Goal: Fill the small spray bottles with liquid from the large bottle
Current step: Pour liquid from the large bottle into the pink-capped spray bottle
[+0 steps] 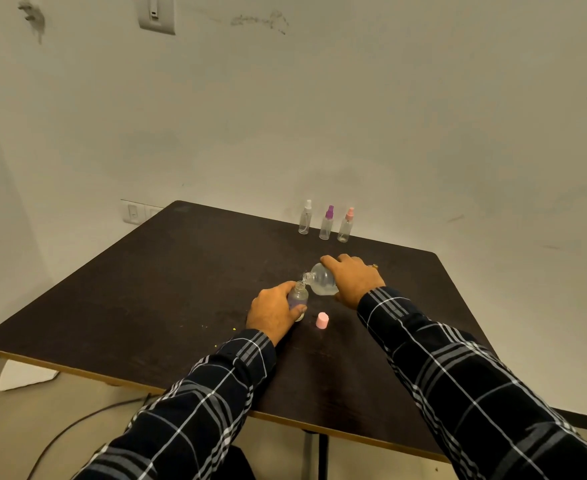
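So the person's left hand (274,311) is wrapped around a small open bottle (299,296) standing upright on the dark desk (167,289), fingers curled round its body, thumb on the near side; the right hand (352,277) grips the large clear bottle (322,279) from above and has it tipped over sideways, neck pointing left so its mouth sits right at the small bottle's opening; the two rims look like they're touching or just about, hard to say which. The large bottle has clear liquid pooled in its lower side; there's a ring on the right hand.

A pink cap (322,320) lies on the desk just beside the small bottle, toward the near edge, between the two wrists. Well back by the far edge stand three more spray bottles in a row, all upright with their tops on: a white-topped one (305,218), a purple-topped one (326,223) and a pink-topped one (346,225); can't really tell how full those are. Both sleeves are dark plaid.
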